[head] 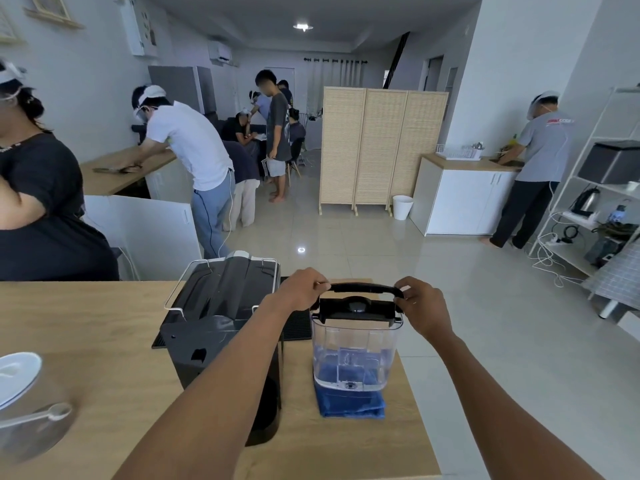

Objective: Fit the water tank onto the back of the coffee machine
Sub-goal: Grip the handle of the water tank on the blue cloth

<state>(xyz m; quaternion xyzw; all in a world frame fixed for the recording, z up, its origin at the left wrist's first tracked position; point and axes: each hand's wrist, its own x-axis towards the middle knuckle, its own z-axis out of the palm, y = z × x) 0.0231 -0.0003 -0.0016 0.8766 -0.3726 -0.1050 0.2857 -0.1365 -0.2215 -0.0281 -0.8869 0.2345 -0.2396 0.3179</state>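
Head view. The left grip [303,289] pinches the left end of the tank's black handle [363,289], fingers curled over it; the right grip [420,301] pinches the right end the same way. Both are pressed onto the handle, which stands raised above the lid.

The tank [353,355], clear with a black lid, hangs or rests upright over a folded blue cloth [353,405]; whether its base touches the cloth cannot be told. It sits near the counter's [86,327] right edge, at about 5 o'clock in the frame's centre.

The machine [221,323] stands just beside the tank, at 9 o'clock from it, on a black mat [298,327]. Its back faces the wearer, a dark recessed face with a slot in it, and the left forearm crosses in front of that face. So the tank has to travel toward 9 o'clock and come in against the near side of the machine. The tank's long axis is vertical, the handle running 9 to 3 o'clock; the left hand is nearer the machine.

Room: the counter edge drops off close at 3 o'clock of the tank, with open floor beyond. At 8 o'clock, well apart, stands a clear jar [27,410] with a white lid and a spoon. Bare counter lies between jar and machine, so I judge the leftward path open, once the tank is lifted clear of the cloth.
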